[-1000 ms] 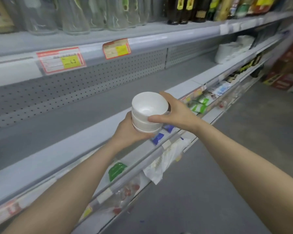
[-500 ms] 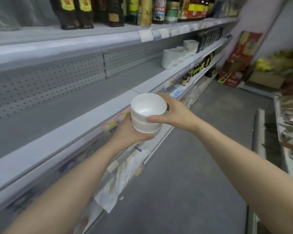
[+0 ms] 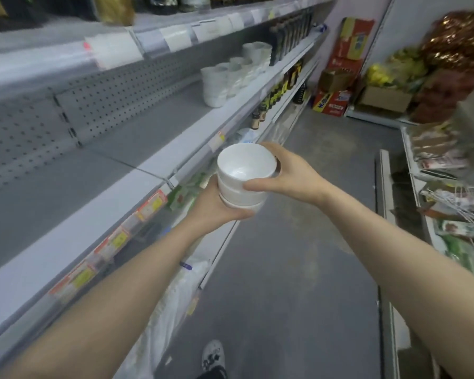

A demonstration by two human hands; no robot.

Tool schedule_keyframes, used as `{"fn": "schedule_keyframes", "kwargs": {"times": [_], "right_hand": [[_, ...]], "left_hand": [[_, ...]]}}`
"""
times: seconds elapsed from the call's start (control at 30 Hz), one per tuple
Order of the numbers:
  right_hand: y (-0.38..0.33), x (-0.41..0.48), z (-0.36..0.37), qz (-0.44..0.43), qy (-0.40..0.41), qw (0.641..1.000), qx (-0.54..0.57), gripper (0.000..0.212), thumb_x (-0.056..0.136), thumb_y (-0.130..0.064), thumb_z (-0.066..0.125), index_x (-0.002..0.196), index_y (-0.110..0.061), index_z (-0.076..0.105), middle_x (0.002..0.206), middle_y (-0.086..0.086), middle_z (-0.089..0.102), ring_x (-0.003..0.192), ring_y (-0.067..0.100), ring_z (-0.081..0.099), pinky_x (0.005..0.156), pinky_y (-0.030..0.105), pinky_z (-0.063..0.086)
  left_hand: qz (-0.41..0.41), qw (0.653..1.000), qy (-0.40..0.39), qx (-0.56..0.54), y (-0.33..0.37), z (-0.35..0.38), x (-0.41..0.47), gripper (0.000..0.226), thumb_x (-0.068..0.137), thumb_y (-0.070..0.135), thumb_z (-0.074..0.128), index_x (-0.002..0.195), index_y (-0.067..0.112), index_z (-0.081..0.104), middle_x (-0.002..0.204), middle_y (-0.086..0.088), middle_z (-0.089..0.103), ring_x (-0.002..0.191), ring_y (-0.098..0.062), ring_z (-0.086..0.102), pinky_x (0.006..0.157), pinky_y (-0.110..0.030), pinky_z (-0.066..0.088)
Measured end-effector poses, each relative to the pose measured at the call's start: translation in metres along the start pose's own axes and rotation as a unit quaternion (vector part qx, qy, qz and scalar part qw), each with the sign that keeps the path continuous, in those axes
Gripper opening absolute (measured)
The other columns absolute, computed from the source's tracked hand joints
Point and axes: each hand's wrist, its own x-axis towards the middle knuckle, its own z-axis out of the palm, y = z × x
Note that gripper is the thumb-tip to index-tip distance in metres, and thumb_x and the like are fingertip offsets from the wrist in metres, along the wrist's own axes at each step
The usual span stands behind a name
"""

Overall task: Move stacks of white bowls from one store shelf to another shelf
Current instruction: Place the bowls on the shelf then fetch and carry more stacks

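Observation:
A short stack of white bowls [image 3: 242, 177] is in mid-air over the aisle, beside the front edge of the grey middle shelf [image 3: 101, 203]. My left hand [image 3: 216, 207] cups the stack from below, thumb curled round its base. My right hand [image 3: 286, 173] grips its right side, thumb across the front and fingers behind the rim. Further along the same shelf stand several more stacks of white bowls [image 3: 231, 75], close to dark bottles [image 3: 290, 39].
The grey shelf board between me and the far bowl stacks is bare, with a perforated back panel [image 3: 112, 99]. Bottles line the top shelf and lower shelves. Cardboard boxes [image 3: 337, 88] block the aisle's end. A goods rack [image 3: 443, 192] runs along the right. My shoe [image 3: 212, 356] shows below.
The view has swung right along the aisle and moved forward; the far bowl stacks are nearer and larger. Both hands keep the same hold on the stack.

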Motion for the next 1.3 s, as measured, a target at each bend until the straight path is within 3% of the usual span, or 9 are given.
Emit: {"fn": "schedule_keyframes", "kwargs": {"times": [0.2,0.4,0.47,0.6,0.77,0.93,1.03,1.17,1.3], "right_hand": [[0.037,0.09,-0.035,0.014,0.033,0.999,-0.008,0.066,0.068,-0.055,0.083,0.124,-0.036,0.053,0.115,-0.022,0.06,0.104,-0.005,0.056,0.078,0.015,0.043],[0.076,0.169,-0.067,0.012,0.037,0.999,-0.01,0.065,0.069,-0.052,0.083,0.124,-0.034,0.053,0.115,-0.021,0.06,0.105,-0.005,0.056,0.083,0.019,0.048],[0.092,0.197,-0.077,0.007,0.032,0.999,-0.007,0.065,0.069,-0.053,0.083,0.124,-0.035,0.052,0.116,-0.022,0.059,0.106,-0.004,0.056,0.085,0.02,0.048],[0.127,0.256,-0.092,-0.019,0.001,1.0,-0.001,0.061,0.068,-0.053,0.083,0.119,-0.042,0.051,0.113,-0.026,0.056,0.104,-0.005,0.056,0.08,0.014,0.046],[0.169,0.332,-0.112,-0.059,-0.069,0.996,0.007,0.062,0.069,-0.05,0.084,0.119,-0.034,0.053,0.113,-0.022,0.059,0.101,-0.008,0.055,0.077,0.014,0.045],[0.192,0.4,-0.122,-0.091,-0.144,0.985,0.018,0.076,0.07,-0.044,0.085,0.131,-0.041,0.039,0.108,-0.039,0.045,0.101,-0.006,0.052,0.086,0.013,0.043],[0.195,0.436,-0.111,-0.122,-0.194,0.973,0.013,0.074,0.069,-0.045,0.085,0.129,-0.04,0.042,0.113,-0.033,0.049,0.11,0.004,0.053,0.094,0.022,0.045],[0.194,0.472,-0.088,-0.16,-0.248,0.955,0.03,0.067,0.069,-0.045,0.085,0.126,-0.037,0.05,0.118,-0.025,0.058,0.107,-0.005,0.055,0.088,0.021,0.047],[0.185,0.511,-0.063,-0.217,-0.264,0.94,0.011,0.065,0.069,-0.049,0.085,0.123,-0.028,0.055,0.12,-0.009,0.057,0.111,0.01,0.053,0.096,0.033,0.048]], "left_hand": [[0.023,0.999,-0.039,-0.011,-0.003,0.005,0.117,0.077,0.053,0.026,0.093,0.121,0.035,0.057,0.114,0.014,0.07,0.104,0.002,0.065,0.088,-0.03,0.056],[0.021,0.999,-0.037,0.003,0.0,0.014,0.208,0.058,0.061,0.01,0.092,0.091,0.042,0.054,0.09,0.026,0.063,0.08,0.025,0.057,0.064,-0.002,0.044],[0.016,1.0,-0.025,0.003,-0.007,0.02,0.239,0.064,0.056,0.021,0.095,0.099,0.042,0.054,0.097,0.024,0.064,0.086,0.022,0.058,0.068,-0.003,0.044],[-0.004,1.0,0.017,0.015,-0.021,0.034,0.294,0.082,0.044,0.045,0.09,0.119,0.04,0.055,0.114,0.015,0.069,0.104,0.0,0.064,0.088,-0.033,0.056],[-0.054,0.995,0.081,0.006,-0.029,0.047,0.349,0.079,0.053,0.034,0.094,0.116,0.046,0.049,0.111,0.021,0.065,0.096,0.015,0.059,0.074,-0.012,0.051],[-0.11,0.982,0.15,0.008,-0.029,0.051,0.385,0.081,0.048,0.048,0.091,0.114,0.049,0.045,0.11,0.024,0.063,0.099,0.005,0.061,0.079,-0.024,0.054],[-0.123,0.972,0.199,-0.003,-0.035,0.045,0.392,0.076,0.048,0.048,0.091,0.106,0.057,0.043,0.112,0.028,0.061,0.103,0.006,0.059,0.085,-0.024,0.052],[-0.123,0.965,0.233,-0.005,-0.047,0.03,0.395,0.077,0.052,0.044,0.092,0.112,0.061,0.045,0.112,0.033,0.062,0.105,0.013,0.058,0.08,-0.009,0.048],[-0.111,0.963,0.245,0.01,-0.063,0.005,0.406,0.083,0.06,0.027,0.095,0.127,0.044,0.049,0.122,0.025,0.064,0.112,0.009,0.059,0.089,-0.015,0.048]]}}
